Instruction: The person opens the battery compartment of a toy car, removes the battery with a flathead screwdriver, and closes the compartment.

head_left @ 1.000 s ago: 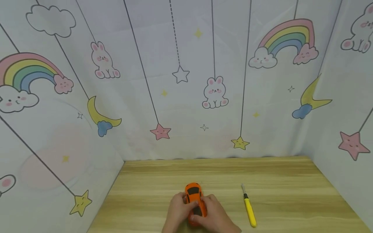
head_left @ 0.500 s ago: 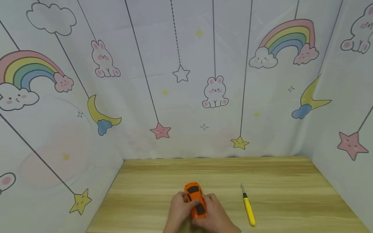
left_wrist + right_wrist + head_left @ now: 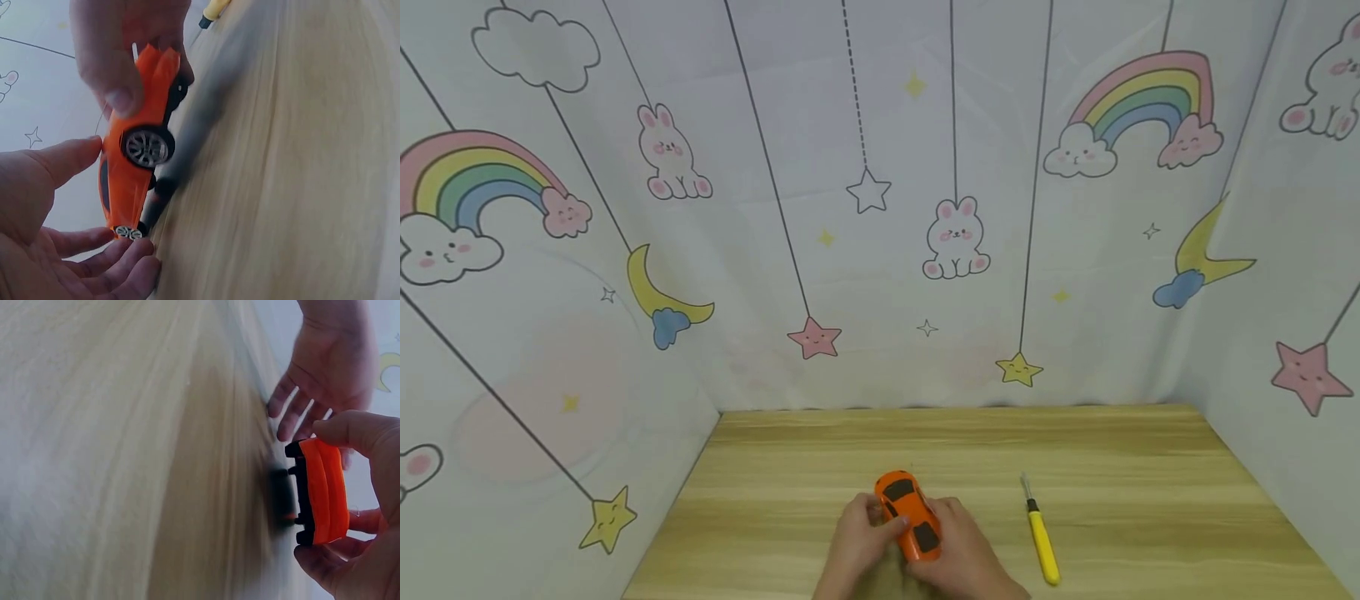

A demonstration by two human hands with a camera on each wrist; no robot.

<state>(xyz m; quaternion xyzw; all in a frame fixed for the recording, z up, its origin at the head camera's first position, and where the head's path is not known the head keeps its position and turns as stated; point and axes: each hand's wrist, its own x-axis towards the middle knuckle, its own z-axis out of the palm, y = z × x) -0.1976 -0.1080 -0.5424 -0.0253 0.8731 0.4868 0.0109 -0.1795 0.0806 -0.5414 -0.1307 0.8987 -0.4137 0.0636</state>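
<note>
An orange toy car [image 3: 910,517] with dark windows is between both hands, low in the middle of the head view. My left hand [image 3: 859,537] holds its left side. In the left wrist view the left thumb [image 3: 75,159] meets the car's body, and the left fingers [image 3: 119,269] are at a spoked wheel at one end. My right hand [image 3: 958,550] grips the near right part of the car. Its thumb and fingers pinch the car from both sides in the right wrist view. The car is lifted off the wood, with a blurred reflection beneath it.
To the right of the hands, a screwdriver [image 3: 1040,533] with a yellow handle lies on the wood-grain table [image 3: 775,483], its metal tip pointing away. Behind and beside the table hang white cloth walls [image 3: 880,275] printed with stars, rabbits and rainbows.
The toy car's near end has swung to the right, and the right hand has shifted slightly right with it. The right thumb has come off the car's top. The screwdriver stays put.
</note>
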